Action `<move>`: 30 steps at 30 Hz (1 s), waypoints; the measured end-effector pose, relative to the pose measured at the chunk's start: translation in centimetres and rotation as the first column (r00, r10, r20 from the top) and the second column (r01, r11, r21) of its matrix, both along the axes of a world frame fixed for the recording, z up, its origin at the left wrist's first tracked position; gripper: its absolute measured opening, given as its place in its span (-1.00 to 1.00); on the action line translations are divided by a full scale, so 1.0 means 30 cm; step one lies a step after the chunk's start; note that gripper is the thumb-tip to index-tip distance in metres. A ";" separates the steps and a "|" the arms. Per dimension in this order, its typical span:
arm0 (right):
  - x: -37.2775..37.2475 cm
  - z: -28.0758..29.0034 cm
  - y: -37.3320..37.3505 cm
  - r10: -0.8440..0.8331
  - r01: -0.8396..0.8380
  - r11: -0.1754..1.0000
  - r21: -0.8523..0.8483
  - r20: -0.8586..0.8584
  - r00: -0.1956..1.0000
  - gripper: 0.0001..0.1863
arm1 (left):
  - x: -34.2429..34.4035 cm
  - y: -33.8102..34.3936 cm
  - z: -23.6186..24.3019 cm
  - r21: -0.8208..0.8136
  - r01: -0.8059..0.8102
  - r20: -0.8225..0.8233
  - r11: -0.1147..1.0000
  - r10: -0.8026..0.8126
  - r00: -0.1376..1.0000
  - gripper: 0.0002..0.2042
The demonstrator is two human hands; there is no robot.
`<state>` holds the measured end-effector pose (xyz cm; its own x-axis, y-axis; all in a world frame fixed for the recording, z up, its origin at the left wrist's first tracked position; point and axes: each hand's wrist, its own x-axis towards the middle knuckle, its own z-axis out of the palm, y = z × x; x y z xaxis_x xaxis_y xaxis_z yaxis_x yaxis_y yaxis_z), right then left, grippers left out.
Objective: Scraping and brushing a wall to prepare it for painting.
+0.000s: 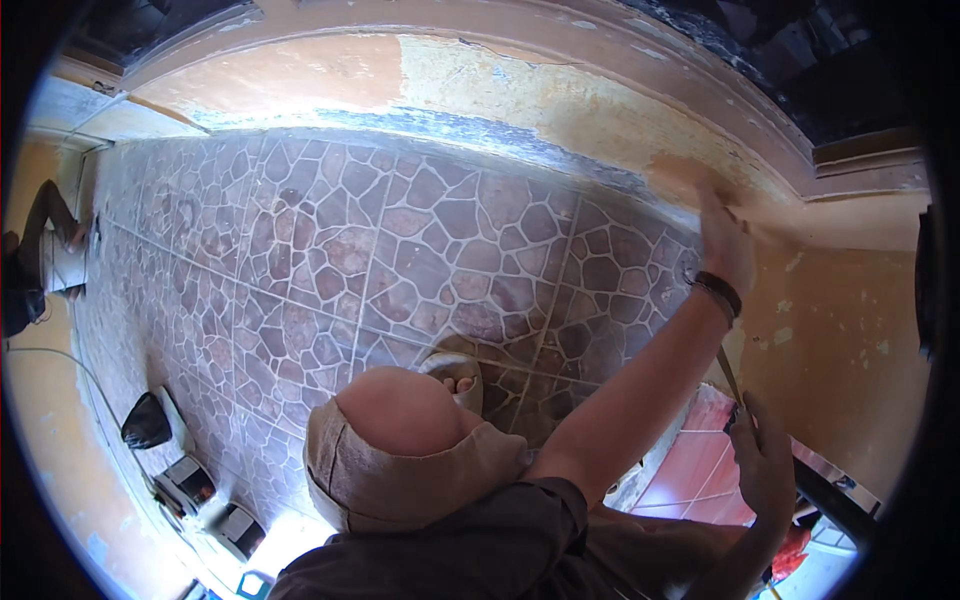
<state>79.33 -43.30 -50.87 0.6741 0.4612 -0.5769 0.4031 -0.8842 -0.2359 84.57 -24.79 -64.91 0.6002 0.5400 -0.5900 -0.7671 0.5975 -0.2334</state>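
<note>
My left hand (pixel 728 245), with a dark bracelet on its wrist, reaches to the low wall (pixel 590 125) at the right. Its fingers look stretched out against the wall, slightly blurred. Lower down, my right hand (pixel 765 455) is closed around a narrow yellowish strip that looks like a tape measure blade (pixel 731 375). One end of the strip passes out of sight behind my left forearm. A small dark part shows beside my right fingers; its shape is hard to make out.
Stone-patterned tiles (pixel 420 250) cover the floor, with my bent knee (pixel 400 410) above them. A red tiled surface (pixel 700 460) lies at the right. Along the left wall are a black bag (pixel 147 420) and dark boxy items (pixel 185 485). Another person (pixel 45 250) is at the far left.
</note>
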 end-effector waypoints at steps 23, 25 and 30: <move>0.105 -0.061 0.076 0.301 -0.306 0.950 0.069 0.068 0.951 -0.73 | -0.145 0.085 -0.131 -0.009 0.073 0.169 0.997 -0.070 0.983 -0.24; 0.098 -0.062 0.077 0.306 -0.309 0.950 0.044 0.068 0.950 -0.73 | -0.153 0.092 -0.159 0.029 0.044 0.307 0.999 -0.051 0.950 -0.17; 0.118 -0.070 0.037 0.289 -0.293 0.950 0.109 0.051 0.956 -0.73 | -0.263 0.219 -0.100 0.006 -0.184 -0.024 0.983 0.184 0.983 -0.28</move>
